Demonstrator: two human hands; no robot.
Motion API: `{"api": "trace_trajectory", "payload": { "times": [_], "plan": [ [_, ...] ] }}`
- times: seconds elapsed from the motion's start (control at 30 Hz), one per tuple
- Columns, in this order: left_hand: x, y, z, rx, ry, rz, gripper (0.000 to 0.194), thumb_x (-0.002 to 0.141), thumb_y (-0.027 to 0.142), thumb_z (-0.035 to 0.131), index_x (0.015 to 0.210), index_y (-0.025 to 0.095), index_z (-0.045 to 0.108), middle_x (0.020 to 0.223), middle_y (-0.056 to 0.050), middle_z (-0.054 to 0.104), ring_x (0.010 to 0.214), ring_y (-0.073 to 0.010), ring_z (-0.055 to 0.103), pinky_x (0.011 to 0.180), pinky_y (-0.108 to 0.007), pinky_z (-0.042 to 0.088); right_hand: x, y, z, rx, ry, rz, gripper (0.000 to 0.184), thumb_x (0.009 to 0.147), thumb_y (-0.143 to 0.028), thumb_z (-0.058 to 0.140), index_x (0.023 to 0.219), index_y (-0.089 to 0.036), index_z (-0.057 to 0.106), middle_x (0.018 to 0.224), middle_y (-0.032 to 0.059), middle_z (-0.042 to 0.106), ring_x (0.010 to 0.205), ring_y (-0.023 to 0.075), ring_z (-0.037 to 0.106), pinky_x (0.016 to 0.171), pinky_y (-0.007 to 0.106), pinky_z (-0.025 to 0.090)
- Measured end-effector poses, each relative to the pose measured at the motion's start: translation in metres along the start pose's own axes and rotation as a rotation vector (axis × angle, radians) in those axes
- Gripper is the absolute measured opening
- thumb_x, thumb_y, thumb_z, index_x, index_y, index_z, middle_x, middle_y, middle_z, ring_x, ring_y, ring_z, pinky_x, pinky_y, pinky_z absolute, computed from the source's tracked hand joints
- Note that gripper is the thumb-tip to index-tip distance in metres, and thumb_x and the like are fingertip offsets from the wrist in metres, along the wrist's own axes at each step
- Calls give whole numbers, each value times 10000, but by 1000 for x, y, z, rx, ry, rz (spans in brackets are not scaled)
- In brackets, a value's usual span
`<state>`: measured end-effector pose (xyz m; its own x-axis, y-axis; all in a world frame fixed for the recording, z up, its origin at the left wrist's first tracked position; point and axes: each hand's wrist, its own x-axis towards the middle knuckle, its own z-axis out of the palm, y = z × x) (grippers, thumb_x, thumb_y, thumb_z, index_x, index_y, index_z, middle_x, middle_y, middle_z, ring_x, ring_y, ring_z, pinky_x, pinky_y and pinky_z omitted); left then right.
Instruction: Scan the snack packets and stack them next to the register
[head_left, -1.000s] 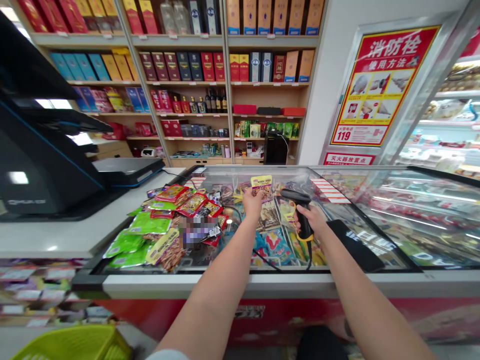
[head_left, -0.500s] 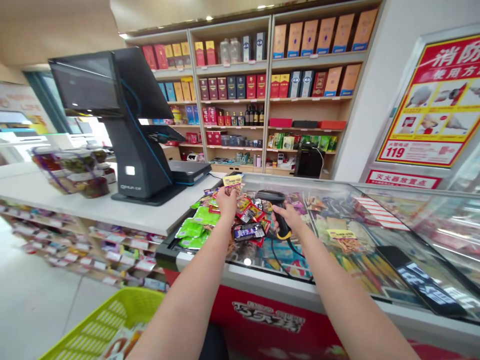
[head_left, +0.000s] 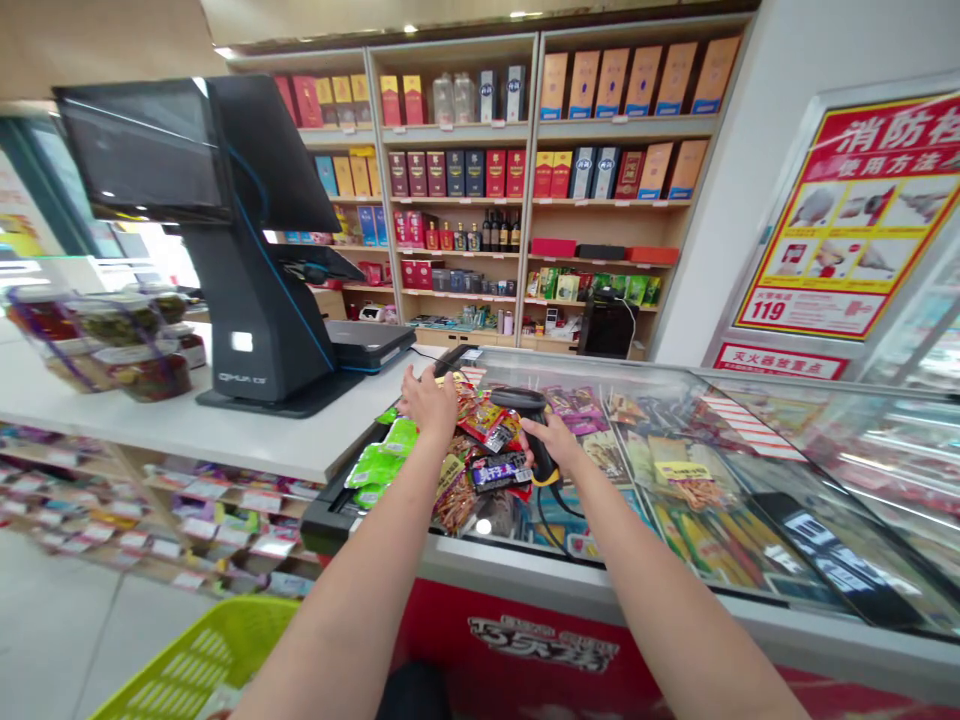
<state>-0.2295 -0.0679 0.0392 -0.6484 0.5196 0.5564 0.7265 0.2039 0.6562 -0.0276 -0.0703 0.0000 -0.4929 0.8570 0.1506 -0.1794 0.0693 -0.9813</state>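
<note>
My left hand (head_left: pixel 427 402) hovers palm down over a pile of snack packets (head_left: pixel 480 450) on the glass lid of a chest freezer (head_left: pixel 675 420). Its fingers are spread and hold nothing. My right hand (head_left: pixel 553 442) is closed round the handle of a black barcode scanner (head_left: pixel 520 400) with a yellow band. The scanner's head points left over the pile, and its cable (head_left: pixel 547 520) trails across the glass. Green packets (head_left: pixel 375 466) lie at the pile's left edge.
A black checkout terminal (head_left: pixel 247 250) stands on the white counter (head_left: pixel 187 425) to the left, with jars (head_left: pixel 124 345) beside it. A dark phone (head_left: pixel 847 565) lies on the glass at right. A yellow-green basket (head_left: pixel 199 660) sits below. Shelves of boxed goods (head_left: pixel 480 170) fill the back wall.
The left hand has let go of the yellow-labelled packet it held up and now sits open over the pile. The view swung left; the right hand keeps the scanner.
</note>
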Motion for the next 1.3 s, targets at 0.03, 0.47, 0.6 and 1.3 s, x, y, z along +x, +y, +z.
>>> {"api": "trace_trajectory", "payload": {
  "times": [0.03, 0.47, 0.6, 1.3],
  "plan": [
    [-3, 6, 1, -14, 7, 41, 387, 917, 339, 554, 1262, 192, 648, 1541, -201, 415, 1391, -387, 425, 1068, -581, 393, -3, -1, -5, 2, 25, 0, 469, 634, -564, 790, 779, -218, 507, 515, -56, 606, 354, 108, 533, 359, 230, 479],
    [-157, 145, 106, -248, -626, 446, 214, 801, 326, 669, 971, 207, 720, 1272, -172, 640, 1241, -321, 581, 1050, -439, 443, -99, -28, -154, -3, 480, -70, 454, 614, -529, 799, 812, -230, 520, 504, -71, 574, 362, 112, 514, 374, 257, 496],
    [-211, 179, 132, -186, -829, 313, 403, 614, 563, 805, 706, 195, 668, 1055, -235, 719, 1168, -425, 623, 1013, -532, 444, -128, -33, -194, 0, 573, -83, 441, 650, -522, 791, 846, -234, 520, 515, -67, 579, 370, 118, 527, 381, 262, 503],
    [-176, 163, 201, -899, -589, -312, 122, 676, 195, 724, 784, 171, 673, 759, -57, 722, 781, -246, 713, 766, -398, 575, -134, -15, -228, -15, 526, -23, 417, 686, -514, 798, 831, -225, 536, 526, -56, 587, 388, 123, 542, 391, 269, 517]
  ]
}}
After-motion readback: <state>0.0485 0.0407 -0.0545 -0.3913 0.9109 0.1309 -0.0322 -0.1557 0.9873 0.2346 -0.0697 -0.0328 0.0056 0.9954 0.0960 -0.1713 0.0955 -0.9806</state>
